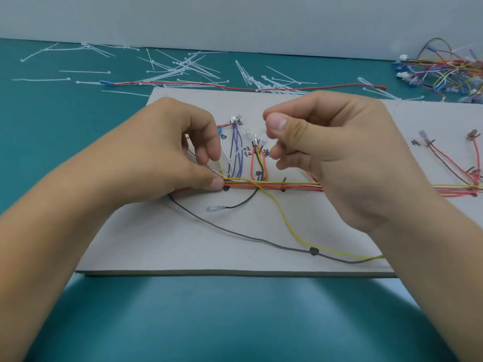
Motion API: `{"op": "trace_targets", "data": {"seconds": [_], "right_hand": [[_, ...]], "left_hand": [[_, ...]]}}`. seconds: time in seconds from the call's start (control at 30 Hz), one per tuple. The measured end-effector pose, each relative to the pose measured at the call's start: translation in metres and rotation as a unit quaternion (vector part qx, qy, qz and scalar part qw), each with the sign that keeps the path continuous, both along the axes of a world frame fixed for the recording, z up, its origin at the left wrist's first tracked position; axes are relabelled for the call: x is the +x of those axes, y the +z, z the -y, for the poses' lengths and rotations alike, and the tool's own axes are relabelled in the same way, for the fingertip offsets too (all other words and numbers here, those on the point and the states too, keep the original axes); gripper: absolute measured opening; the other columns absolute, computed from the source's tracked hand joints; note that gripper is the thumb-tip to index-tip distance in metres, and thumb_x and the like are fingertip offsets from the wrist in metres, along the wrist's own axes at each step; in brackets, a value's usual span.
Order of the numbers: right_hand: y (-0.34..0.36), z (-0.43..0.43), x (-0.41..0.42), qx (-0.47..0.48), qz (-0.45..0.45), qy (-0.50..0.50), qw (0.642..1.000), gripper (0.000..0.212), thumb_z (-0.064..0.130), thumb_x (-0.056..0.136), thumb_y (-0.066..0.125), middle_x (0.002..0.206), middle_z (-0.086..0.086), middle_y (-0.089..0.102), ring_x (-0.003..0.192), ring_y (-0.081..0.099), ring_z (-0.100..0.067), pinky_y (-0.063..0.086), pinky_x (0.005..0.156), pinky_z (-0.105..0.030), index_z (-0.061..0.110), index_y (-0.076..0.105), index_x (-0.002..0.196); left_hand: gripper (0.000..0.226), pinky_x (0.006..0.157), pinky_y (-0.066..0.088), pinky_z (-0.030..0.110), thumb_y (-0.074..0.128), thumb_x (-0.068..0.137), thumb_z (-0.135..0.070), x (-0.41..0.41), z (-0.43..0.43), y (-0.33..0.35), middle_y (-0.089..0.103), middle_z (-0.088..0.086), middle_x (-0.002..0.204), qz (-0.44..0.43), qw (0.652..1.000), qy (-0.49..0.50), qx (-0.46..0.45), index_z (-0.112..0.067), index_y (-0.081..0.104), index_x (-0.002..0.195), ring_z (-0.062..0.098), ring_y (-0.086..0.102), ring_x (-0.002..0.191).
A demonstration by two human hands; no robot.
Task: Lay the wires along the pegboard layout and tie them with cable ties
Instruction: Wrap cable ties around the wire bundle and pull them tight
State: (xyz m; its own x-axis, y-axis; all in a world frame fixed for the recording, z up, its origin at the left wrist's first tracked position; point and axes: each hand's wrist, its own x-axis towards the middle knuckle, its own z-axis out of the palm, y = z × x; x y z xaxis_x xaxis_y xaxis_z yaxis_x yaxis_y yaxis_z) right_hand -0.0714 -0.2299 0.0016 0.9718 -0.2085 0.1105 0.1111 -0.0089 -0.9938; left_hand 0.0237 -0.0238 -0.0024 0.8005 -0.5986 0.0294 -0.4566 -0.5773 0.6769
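Observation:
A pale board (183, 244) lies on the teal mat with wires laid along its black pegs. My left hand (162, 158) pinches the horizontal bundle of red, yellow and white wires (274, 184) at its left end, beside a peg (226, 188). My right hand (337, 152) hovers above the bundle with its fingers curled. Its thumb and forefinger pinch a thin pale strip, faintly visible, which looks like a cable tie (267, 129). Blue, white and red wire loops (236, 150) rise to terminals behind the hands. A loose yellow wire (290, 228) and a dark wire (235, 233) trail across the board's near half.
Several white cable ties (183, 66) lie scattered on the mat behind the board. A long red wire (235, 87) runs along the board's far edge. A heap of coloured wires with connectors (444, 71) sits far right. More routed wires (449, 163) occupy the board's right part.

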Motion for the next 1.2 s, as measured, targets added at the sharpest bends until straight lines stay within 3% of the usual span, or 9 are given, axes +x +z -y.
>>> {"op": "trace_targets", "data": {"seconds": [0.1,0.2,0.47,0.63,0.77,0.9,1.03,1.2], "right_hand": [[-0.001,-0.004,-0.001,0.039,-0.022,-0.004,0.999,0.005,0.005,0.089,0.071,0.073,-0.004,0.069,0.061,0.064,-0.017,0.054,0.06,-0.027,0.008,0.075,0.087],[0.01,0.002,-0.003,0.043,-0.002,0.002,0.999,0.004,0.007,0.087,0.072,0.074,-0.005,0.069,0.061,0.064,-0.016,0.053,0.06,-0.026,0.009,0.075,0.088],[0.036,0.005,-0.013,0.147,0.052,0.035,0.987,0.009,0.022,0.077,0.072,0.075,0.0,0.071,0.06,0.065,-0.012,0.053,0.059,-0.025,0.017,0.077,0.083],[-0.002,-0.037,-0.012,0.126,0.008,-0.032,0.992,0.007,0.005,0.093,0.068,0.079,-0.008,0.071,0.069,0.069,-0.017,0.053,0.058,-0.026,0.008,0.069,0.087],[-0.01,-0.045,-0.01,0.139,0.062,-0.046,0.987,0.012,0.005,0.096,0.064,0.08,-0.009,0.074,0.074,0.072,-0.018,0.056,0.061,-0.029,0.01,0.067,0.086],[-0.02,-0.038,-0.005,0.073,0.019,-0.069,0.995,0.015,0.001,0.099,0.062,0.079,-0.012,0.073,0.067,0.071,-0.021,0.06,0.061,-0.034,0.008,0.065,0.086],[-0.027,-0.034,-0.002,0.066,-0.016,-0.093,0.993,0.015,-0.001,0.1,0.059,0.077,-0.016,0.068,0.059,0.069,-0.018,0.059,0.053,-0.032,0.003,0.063,0.086],[-0.031,-0.035,0.0,0.058,-0.04,-0.097,0.993,0.013,-0.005,0.099,0.057,0.075,-0.022,0.063,0.052,0.067,-0.018,0.06,0.052,-0.032,-0.003,0.061,0.087]], "left_hand": [[0.034,0.046,0.04,0.012,0.098,0.057,-0.029,0.001,0.001,-0.002,0.063,-0.018,0.061,-0.017,1.0,0.006,0.001,-0.029,0.071,0.077,0.002,0.049,0.046],[0.032,0.051,0.041,0.022,0.098,0.058,-0.03,0.0,0.002,-0.003,0.063,-0.017,0.058,-0.021,1.0,0.01,0.008,-0.03,0.073,0.078,0.003,0.048,0.047],[0.038,0.052,0.044,0.024,0.101,0.055,-0.026,-0.002,0.005,-0.002,0.069,-0.011,0.068,-0.042,0.998,0.044,-0.01,-0.03,0.073,0.08,0.004,0.053,0.048],[0.042,0.049,0.04,0.024,0.097,0.06,-0.016,-0.007,0.007,-0.003,0.071,-0.009,0.073,-0.047,0.998,0.037,-0.017,-0.029,0.066,0.084,0.007,0.05,0.045],[0.048,0.053,0.038,0.026,0.098,0.052,-0.03,-0.006,0.006,-0.002,0.067,-0.013,0.072,-0.02,0.998,0.065,0.0,-0.033,0.062,0.083,0.003,0.049,0.047],[0.052,0.054,0.038,0.027,0.098,0.046,-0.04,-0.004,0.005,-0.001,0.064,-0.013,0.063,-0.004,0.997,0.077,0.027,-0.032,0.062,0.082,0.004,0.048,0.045],[0.052,0.055,0.039,0.027,0.098,0.044,-0.045,-0.006,0.004,0.001,0.066,-0.013,0.061,0.012,0.995,0.084,0.049,-0.036,0.063,0.082,0.004,0.052,0.046],[0.047,0.056,0.043,0.029,0.098,0.054,-0.04,-0.009,0.001,0.004,0.068,-0.015,0.066,0.018,0.997,0.051,0.05,-0.038,0.064,0.086,0.003,0.055,0.048]]}}
